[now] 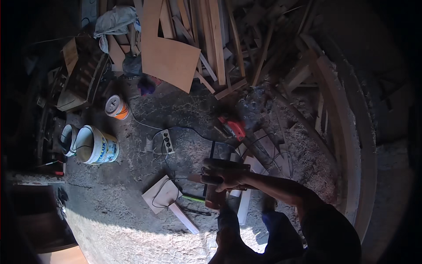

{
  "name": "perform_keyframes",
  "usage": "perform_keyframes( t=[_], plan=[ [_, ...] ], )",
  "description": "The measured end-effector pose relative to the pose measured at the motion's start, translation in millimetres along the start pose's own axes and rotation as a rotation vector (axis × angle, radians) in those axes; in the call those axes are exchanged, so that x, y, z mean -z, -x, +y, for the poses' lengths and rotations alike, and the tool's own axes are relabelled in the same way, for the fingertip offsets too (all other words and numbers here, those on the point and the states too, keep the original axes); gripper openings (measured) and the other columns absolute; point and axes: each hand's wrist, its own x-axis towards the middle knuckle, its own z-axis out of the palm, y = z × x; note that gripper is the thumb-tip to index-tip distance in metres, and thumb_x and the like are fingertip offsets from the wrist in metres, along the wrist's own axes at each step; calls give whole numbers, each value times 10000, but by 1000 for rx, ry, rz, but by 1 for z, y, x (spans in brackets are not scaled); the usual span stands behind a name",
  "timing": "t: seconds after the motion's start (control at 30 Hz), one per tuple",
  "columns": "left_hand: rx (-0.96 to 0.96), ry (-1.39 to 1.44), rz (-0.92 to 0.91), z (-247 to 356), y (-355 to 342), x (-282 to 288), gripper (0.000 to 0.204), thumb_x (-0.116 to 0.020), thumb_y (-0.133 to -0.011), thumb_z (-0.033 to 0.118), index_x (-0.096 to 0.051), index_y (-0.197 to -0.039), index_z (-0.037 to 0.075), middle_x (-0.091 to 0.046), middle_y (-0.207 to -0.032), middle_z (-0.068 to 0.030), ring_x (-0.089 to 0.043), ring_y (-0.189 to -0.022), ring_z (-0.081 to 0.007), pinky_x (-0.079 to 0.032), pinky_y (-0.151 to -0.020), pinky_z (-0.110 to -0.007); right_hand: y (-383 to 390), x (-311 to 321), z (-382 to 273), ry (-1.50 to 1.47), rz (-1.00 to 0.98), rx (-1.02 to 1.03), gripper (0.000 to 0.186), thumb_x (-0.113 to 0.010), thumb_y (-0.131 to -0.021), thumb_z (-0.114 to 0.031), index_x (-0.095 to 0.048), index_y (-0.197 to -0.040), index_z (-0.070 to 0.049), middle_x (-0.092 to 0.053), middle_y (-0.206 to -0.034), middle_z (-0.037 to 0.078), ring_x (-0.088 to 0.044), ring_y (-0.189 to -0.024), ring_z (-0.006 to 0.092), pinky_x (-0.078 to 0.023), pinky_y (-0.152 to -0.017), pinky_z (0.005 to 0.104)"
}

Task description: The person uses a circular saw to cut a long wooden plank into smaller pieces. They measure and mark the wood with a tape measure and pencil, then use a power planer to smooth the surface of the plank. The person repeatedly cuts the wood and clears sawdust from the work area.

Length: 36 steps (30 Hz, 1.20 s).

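Observation:
My right hand (pixel 231 178) comes in from the lower right with its fingers closed around a dark, elongated tool (pixel 226 164). Shadow hides the tool's exact kind. A brownish shape (pixel 212 199) shows just below it, and my left hand cannot be made out clearly there. Beneath and beside the tool lie pale wood pieces (pixel 245 207) and a long dark strip (pixel 212 152). To the left of my hands, a flat square board (pixel 161 194) rests on the ground near a narrow pale batten (pixel 184 219) and a bright green strip (pixel 193 199).
A red power tool (pixel 233 127) lies ahead, with cords around it. A power strip (pixel 167 141) sits further left. Buckets (pixel 103 147) and an orange-and-white pail (pixel 117 108) stand at left. Planks and a plywood sheet (pixel 169 61) are heaped at the back; curved timber (pixel 347 132) borders the right.

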Motion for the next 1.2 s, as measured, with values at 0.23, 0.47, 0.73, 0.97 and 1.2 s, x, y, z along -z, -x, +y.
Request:
perform_keyframes(
  t=[0.23,0.47,0.73,0.97,1.2],
  plan=[
    [-437,-361,-143,-23,-5,61,393,-610,-931,411,-689,-1145,91,-722,-1002,-172,-699,-929,-367,-558,-827,-485,331,-24,-104,-1017,251,-53,891,-768,-784,-131,-321,-1551,-53,-537,-1344,148,-502,-1258,238,-402,-1063,364],
    [-399,51,36,119,81,131,396,-613,-944,258,-638,-1236,-9,-706,-1116,-192,-699,-1016,-315,-553,-876,-423,555,-90,-147,-686,875,349,941,-736,-817,-32,-199,-1590,-46,-429,-1529,142,-456,-1339,194,-382,-1091,319],
    [-1370,48,-212,428,296,58,1197,-882,-731,343,-108,-1568,-25,-310,-1564,-242,-448,-1346,-384,-417,-1058,-492,738,-148,-144,-87,1518,-55,941,-732,-754,-15,-290,-1577,-126,-618,-1323,220,-634,-1187,378,-513,-997,395],
    [-1624,-289,-353,511,367,-140,964,-811,-821,190,-204,-1529,-56,-506,-1386,-300,-556,-1233,-438,-509,-962,-450,814,-199,-62,109,1657,-488,940,-709,-717,-59,-322,-1568,-158,-620,-1255,299,-605,-1175,470,-509,-1010,480],
    [-1209,-58,-822,521,371,-255,658,-595,-961,346,-336,-1509,90,-548,-1356,-180,-546,-1256,-306,-430,-1037,-407,813,-226,13,306,1599,-664,770,-704,-724,-65,-498,-1459,-165,-503,-1438,222,-504,-1293,467,-436,-1066,537]
  ],
)
